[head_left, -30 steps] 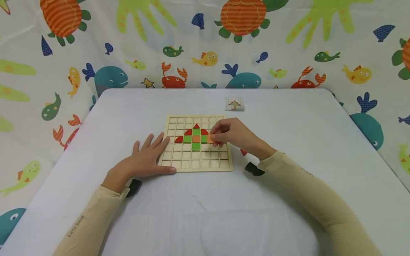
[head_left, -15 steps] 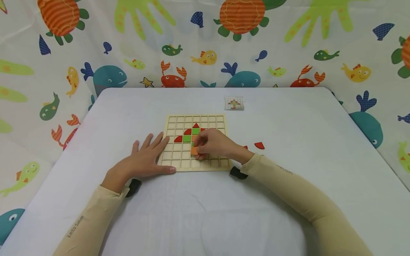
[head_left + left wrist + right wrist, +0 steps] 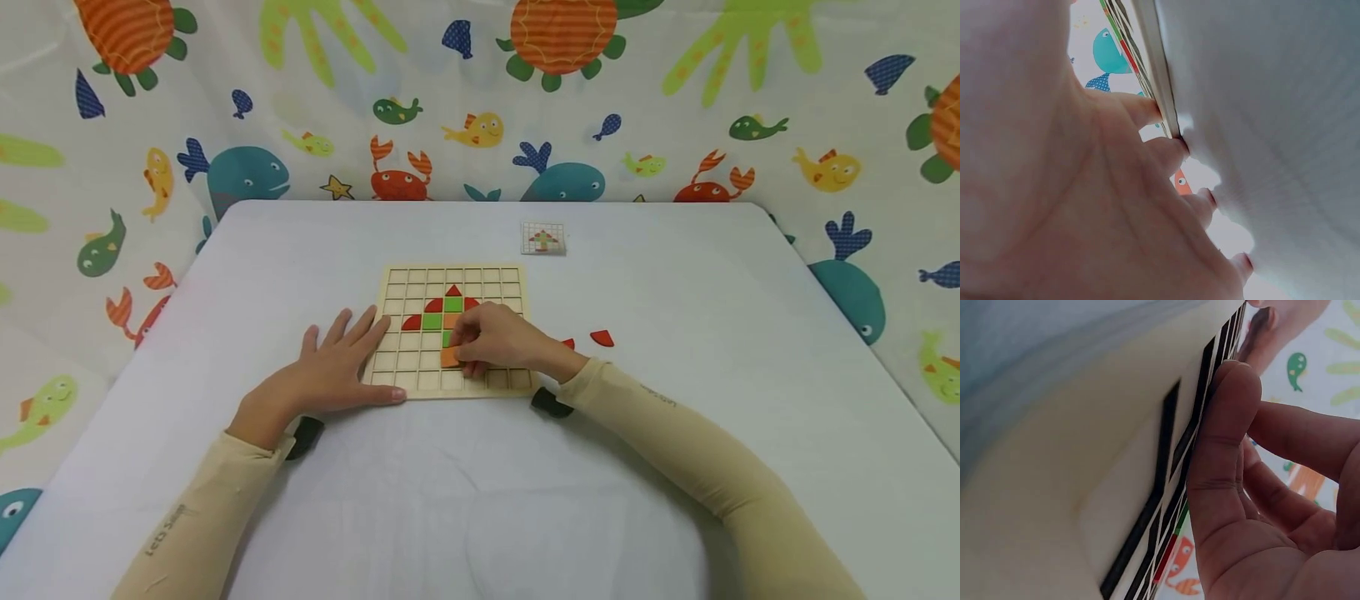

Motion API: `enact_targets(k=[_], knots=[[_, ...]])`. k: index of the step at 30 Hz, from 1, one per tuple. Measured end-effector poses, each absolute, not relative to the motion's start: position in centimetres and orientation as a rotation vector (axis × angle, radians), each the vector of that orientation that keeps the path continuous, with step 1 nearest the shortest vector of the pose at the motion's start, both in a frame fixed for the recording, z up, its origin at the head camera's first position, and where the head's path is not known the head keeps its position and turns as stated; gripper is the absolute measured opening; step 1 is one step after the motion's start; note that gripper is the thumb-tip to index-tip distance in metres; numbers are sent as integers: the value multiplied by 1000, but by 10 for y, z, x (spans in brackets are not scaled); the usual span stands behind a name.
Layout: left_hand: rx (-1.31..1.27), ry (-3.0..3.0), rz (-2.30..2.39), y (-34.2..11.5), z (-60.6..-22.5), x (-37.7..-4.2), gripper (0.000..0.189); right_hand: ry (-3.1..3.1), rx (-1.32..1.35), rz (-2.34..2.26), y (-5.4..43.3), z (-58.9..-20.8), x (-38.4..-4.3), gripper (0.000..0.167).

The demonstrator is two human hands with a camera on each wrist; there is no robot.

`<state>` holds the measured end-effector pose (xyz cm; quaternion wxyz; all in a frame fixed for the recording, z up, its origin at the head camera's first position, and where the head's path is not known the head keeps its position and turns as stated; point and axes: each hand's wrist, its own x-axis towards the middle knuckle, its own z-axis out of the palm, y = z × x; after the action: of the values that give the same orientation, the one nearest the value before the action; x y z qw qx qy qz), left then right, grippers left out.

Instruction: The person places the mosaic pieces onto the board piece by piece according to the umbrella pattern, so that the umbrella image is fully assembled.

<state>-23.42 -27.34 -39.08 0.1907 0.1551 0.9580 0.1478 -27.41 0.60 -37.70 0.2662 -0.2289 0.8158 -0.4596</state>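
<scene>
A wooden grid board point(image 3: 405, 382) lies on the table with red, green and orange pieces set in its cells. My right hand point(image 3: 498, 337) pinches an orange square tile point(image 3: 449, 357) low over the board, just below a green square point(image 3: 446, 339) in the middle column. In the right wrist view its fingers point(image 3: 1222, 437) are right at the grid and hide the tile. With fingers spread, my left hand point(image 3: 333, 367) rests at the board's left edge, its thumb along the front corner. The left wrist view shows the fingertips at the board's side point(image 3: 1154, 56).
Beyond the board lies a small card point(image 3: 543, 238) printed with a similar coloured pattern. Loose red pieces lie to the board's right, one a rounded wedge point(image 3: 602, 338), another partly behind the right wrist. A sea-animal patterned cloth point(image 3: 480, 83) hangs behind the white table point(image 3: 675, 283).
My right hand has moved left and nearer with the orange tile, from the board's right side to the middle column, uncovering red pieces at the right. The left hand stays in place.
</scene>
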Motion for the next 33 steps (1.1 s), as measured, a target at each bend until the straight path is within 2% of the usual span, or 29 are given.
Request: enact_targets(k=[17,27,33], knots=[[440,2688,429,-275,-390,-232,123,2323,-661,-1125,11,-367,-273,5],[453,2692,439,-273,-392,-233,122,2417,-689,-1112,75,-339,-281,22],[455,2702,433,-274,-390,-231,122,2498,-735,-864,126,-330,-294,25]])
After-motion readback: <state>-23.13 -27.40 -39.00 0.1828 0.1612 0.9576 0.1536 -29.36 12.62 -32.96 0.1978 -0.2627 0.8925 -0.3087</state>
